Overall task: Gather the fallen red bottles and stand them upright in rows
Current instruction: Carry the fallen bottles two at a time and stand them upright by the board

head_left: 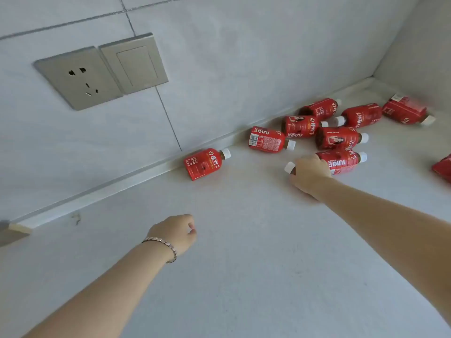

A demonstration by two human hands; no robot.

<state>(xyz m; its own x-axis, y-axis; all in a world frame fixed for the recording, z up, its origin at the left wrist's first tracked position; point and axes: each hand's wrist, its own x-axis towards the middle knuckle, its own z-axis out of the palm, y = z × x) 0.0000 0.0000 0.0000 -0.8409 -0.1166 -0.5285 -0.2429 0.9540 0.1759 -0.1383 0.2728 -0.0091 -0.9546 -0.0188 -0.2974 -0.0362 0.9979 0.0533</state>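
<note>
Several red juice bottles with white caps lie on their sides on the white counter. One bottle lies alone against the wall strip. Others cluster toward the far right corner, among them a barcode-side bottle and a portrait-label bottle. My right hand is closed over a lying bottle. Only that bottle's white cap pokes out to the left, and its body is hidden under the hand. Just behind the hand lies another bottle, cap to the right. My left hand hovers over the counter, fingers curled, holding nothing.
A grey socket and switch plate sit on the tiled wall at the left. A side wall closes the corner at the right. One more red bottle is cut off by the right edge.
</note>
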